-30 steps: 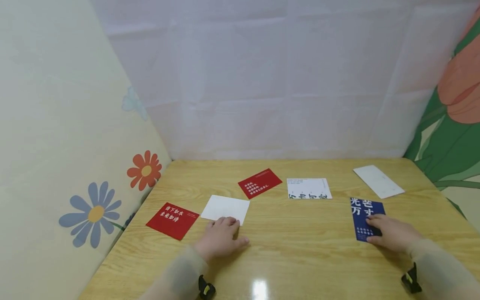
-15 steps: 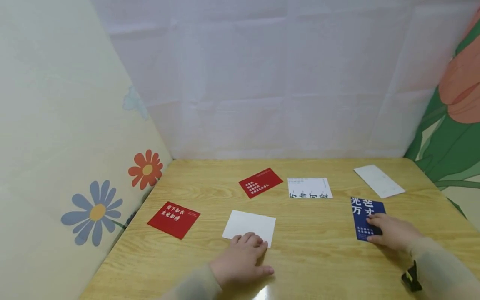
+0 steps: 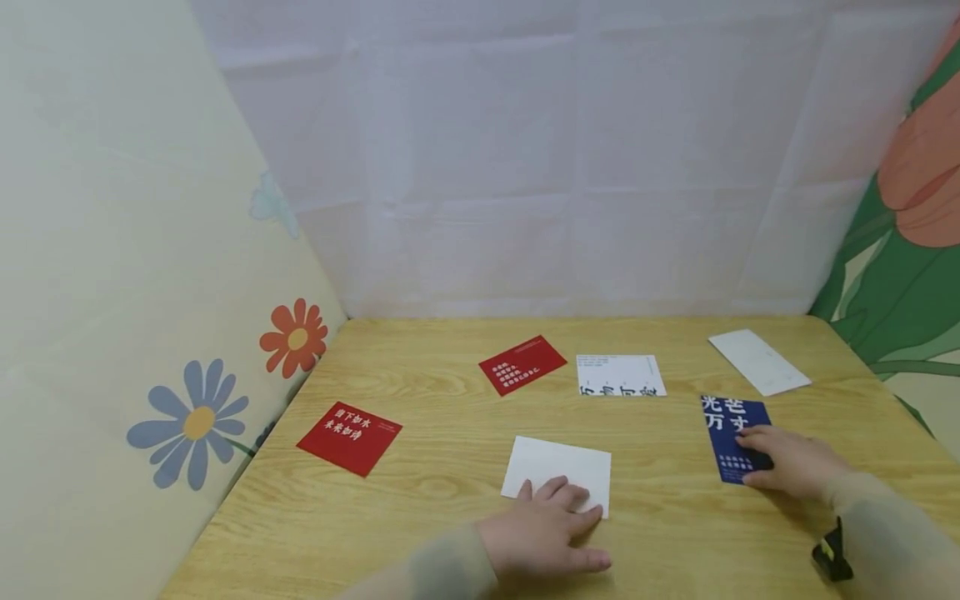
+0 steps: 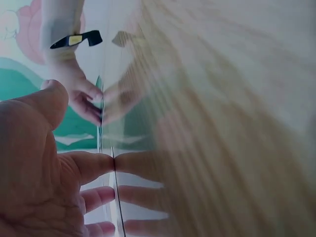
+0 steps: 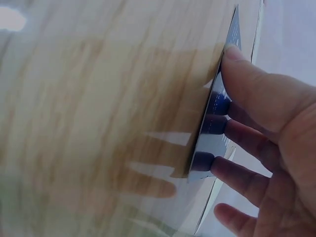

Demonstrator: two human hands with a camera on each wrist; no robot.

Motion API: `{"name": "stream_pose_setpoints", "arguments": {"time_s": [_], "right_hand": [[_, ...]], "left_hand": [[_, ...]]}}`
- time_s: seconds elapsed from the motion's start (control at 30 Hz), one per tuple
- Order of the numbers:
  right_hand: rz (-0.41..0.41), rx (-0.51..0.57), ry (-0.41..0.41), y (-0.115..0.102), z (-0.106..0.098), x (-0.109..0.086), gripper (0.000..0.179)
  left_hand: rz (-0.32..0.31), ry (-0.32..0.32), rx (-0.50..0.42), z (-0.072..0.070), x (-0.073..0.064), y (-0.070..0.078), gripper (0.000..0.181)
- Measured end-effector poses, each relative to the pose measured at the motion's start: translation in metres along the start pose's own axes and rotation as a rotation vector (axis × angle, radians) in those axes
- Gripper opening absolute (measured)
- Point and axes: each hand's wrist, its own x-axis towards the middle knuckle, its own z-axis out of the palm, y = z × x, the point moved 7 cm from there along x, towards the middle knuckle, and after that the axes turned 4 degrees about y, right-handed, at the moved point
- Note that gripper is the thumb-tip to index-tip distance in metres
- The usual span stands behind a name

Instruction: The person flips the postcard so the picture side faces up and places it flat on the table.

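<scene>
In the head view a blank white card (image 3: 558,468) lies face-up on the wooden table, with my left hand (image 3: 542,527) over its near edge. The fingers of that hand are spread and their tips press on the card; its thumb points out to the right. A dark blue card with white characters (image 3: 726,425) lies at the right. My right hand (image 3: 797,463) rests its thumb and fingertips on the card's right side. In the right wrist view, those fingertips touch the top of the blue card (image 5: 217,113), close to the table surface.
Two red cards with white writing lie on the table, one red card (image 3: 351,439) at left and another red card (image 3: 522,365) farther back. Behind them lie a printed white card (image 3: 620,375) and a plain white card (image 3: 759,362). A white cloth (image 3: 465,167) hangs behind the table.
My left hand has slid the blank white card to the right and nearer, from beside the left red card to the middle. My right hand and the blue card have hardly moved.
</scene>
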Motion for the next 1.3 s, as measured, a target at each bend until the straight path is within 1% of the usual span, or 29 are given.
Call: {"name": "stream_pose_setpoints", "arguments": {"time_s": [0.17, 0.3, 0.4, 0.5, 0.6, 0.67, 0.77, 0.9, 1.03, 1.1, 1.2, 1.3], "right_hand": [[-0.012, 0.003, 0.013, 0.0, 0.0, 0.0, 0.065], [-0.016, 0.006, 0.02, -0.003, -0.002, 0.001, 0.064], [-0.01, 0.007, 0.014, -0.011, -0.006, 0.002, 0.063], [-0.018, 0.02, 0.029, -0.027, -0.01, 0.005, 0.058], [-0.028, 0.078, 0.057, -0.047, -0.011, 0.011, 0.051], [-0.038, 0.123, 0.071, -0.062, -0.009, 0.014, 0.047], [-0.046, 0.191, 0.071, -0.082, -0.004, 0.019, 0.045], [-0.073, 0.224, 0.07, -0.105, 0.001, 0.025, 0.042], [-0.088, 0.231, 0.086, -0.12, 0.004, 0.031, 0.038], [-0.088, 0.238, 0.095, -0.125, 0.006, 0.033, 0.037], [-0.083, 0.251, 0.1, -0.129, 0.009, 0.038, 0.035], [-0.082, 0.259, 0.101, -0.134, 0.011, 0.041, 0.033]], "left_hand": [[-0.044, -0.042, -0.045, 0.006, 0.011, 0.007, 0.069], [-0.077, -0.042, -0.058, 0.006, 0.018, 0.012, 0.069], [-0.086, -0.039, -0.05, 0.007, 0.021, 0.016, 0.07], [-0.089, -0.033, -0.03, 0.008, 0.023, 0.019, 0.072], [-0.091, -0.017, -0.005, 0.007, 0.023, 0.021, 0.073], [-0.09, -0.004, 0.011, 0.007, 0.023, 0.023, 0.074], [-0.089, 0.012, 0.023, 0.007, 0.023, 0.024, 0.074], [-0.088, 0.014, 0.02, 0.007, 0.023, 0.025, 0.073], [-0.071, 0.004, -0.001, 0.004, 0.023, 0.024, 0.071], [-0.065, 0.015, -0.018, 0.001, 0.023, 0.021, 0.068], [-0.067, 0.069, -0.041, -0.007, 0.022, 0.012, 0.063], [-0.097, 0.137, -0.089, -0.017, 0.023, -0.004, 0.054]]}}
